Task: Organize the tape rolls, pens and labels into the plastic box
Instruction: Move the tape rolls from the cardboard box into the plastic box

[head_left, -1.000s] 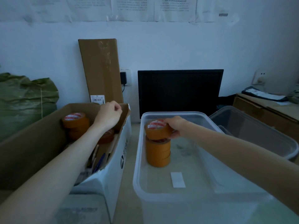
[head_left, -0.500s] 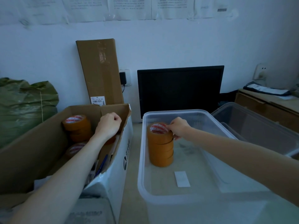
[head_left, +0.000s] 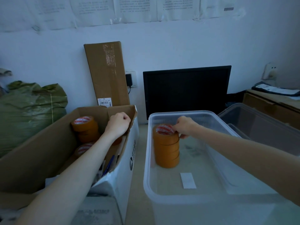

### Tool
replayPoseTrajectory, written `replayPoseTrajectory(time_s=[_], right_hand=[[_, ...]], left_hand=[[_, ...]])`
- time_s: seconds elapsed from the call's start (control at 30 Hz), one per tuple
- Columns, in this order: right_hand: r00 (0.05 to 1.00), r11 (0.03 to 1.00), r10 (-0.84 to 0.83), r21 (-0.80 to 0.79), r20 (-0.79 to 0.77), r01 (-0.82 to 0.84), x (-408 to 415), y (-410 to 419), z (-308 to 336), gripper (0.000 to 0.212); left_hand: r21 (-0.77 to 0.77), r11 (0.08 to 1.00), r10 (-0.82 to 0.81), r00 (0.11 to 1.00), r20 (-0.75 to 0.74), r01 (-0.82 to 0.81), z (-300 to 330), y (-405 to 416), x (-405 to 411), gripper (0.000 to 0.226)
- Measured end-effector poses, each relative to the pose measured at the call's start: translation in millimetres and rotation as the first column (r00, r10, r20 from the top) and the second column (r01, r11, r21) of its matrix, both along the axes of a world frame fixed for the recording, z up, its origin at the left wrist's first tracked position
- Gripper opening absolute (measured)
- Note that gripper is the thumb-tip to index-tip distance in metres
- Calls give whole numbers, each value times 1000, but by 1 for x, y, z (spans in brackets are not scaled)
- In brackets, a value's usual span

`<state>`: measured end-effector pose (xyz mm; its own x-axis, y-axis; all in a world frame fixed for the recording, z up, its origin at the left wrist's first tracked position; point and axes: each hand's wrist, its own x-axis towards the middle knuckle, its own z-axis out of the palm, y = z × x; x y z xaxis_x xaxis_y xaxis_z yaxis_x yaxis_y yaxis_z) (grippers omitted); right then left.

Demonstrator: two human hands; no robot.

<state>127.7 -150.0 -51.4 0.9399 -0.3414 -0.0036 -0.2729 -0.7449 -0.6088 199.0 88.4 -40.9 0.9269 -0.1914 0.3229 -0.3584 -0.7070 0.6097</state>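
**Ana:** Dim room, pale wall (head_left: 162, 46) with printed sheets (head_left: 138, 8) taped along the top, and a dark monitor (head_left: 186, 90) leaning behind the plastic box (head_left: 146, 159). Which step is the person on?

**Ben:** Stacking tape, by the look of it. A stack of tape rolls (head_left: 166, 146) stands inside the plastic box near its far left corner, and the right hand (head_left: 183, 127) has its fingertips curled on the top roll's rim, thumb down the side. It reads as a light pinch that settles that roll square on the pile.

**Ana:** And the left hand (head_left: 118, 123)?

**Ben:** Reaching into the cardboard box (head_left: 48, 151), fingers curled in at the flap by its far right corner. Whether it holds a roll underneath cannot be told; an orange edge shows just below the wrist.

**Ana:** What else is in each container?

**Ben:** The cardboard box holds more orange rolls (head_left: 85, 127) stacked against its far wall, another lower down, and a blue pen (head_left: 109, 164) along its right wall. The plastic box has only the stack and a white label (head_left: 188, 180) flat on its floor, nearer the front edge.

**Ana:** Next move?

**Ben:** Probably letting go of the top roll without nudging the pile, then carrying another roll across. A second stack beside the first would seem safer than building higher.
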Motion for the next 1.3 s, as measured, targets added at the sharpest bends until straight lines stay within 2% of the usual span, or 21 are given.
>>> replayPoseTrajectory(time_s=[0.1, 0.27, 0.37, 0.47, 0.63, 0.8, 0.9, 1.0, 1.13, 1.2, 1.3], right_hand=[[990, 989, 20, -145, 139, 1, -5, -1, 24, 15], [934, 992, 126, -30, 336, -123, -24, 16, 60, 8], [866, 965, 253, -47, 432, -258, -34, 42, 74, 11], [822, 947, 301, -50, 484, -317, -36, 69, 80, 13], [806, 919, 367, -47, 464, -392, -25, 102, 74, 9], [801, 882, 451, -61, 393, -467, -4, 124, 71, 10], [797, 867, 470, -27, 380, -498, 11, 134, 65, 10], [789, 849, 492, -4, 369, -528, 26, 144, 56, 10], [791, 836, 497, 48, 358, -547, 38, 148, 46, 11], [793, 836, 491, 59, 362, -545, 42, 148, 43, 16], [808, 849, 458, 88, 369, -521, 45, 147, 41, 23]], left_hand=[[6, 1000, 19, 1000, -3, -19, 8, 9, -2, 20], [41, 999, 17, 1000, 1, -17, 28, 29, -10, 22], [87, 996, 26, 998, 56, -31, 37, 45, -14, 19], [145, 985, 73, 990, 118, -90, 42, 64, -15, 13], [287, 927, 188, 961, 202, -242, 42, 104, 3, 12], [338, 880, 290, 940, 179, -335, 37, 135, 36, 21], [469, 828, 276, 952, 134, -306, 28, 143, 65, 34], [648, 703, 299, 948, 104, -293, 14, 148, 93, 46], [756, 636, 309, 949, -68, -153, -5, 153, 116, 56], [773, 612, 297, 954, -31, -166, -14, 154, 122, 47], [785, 568, 246, 961, 124, -247, -18, 154, 123, 27]])
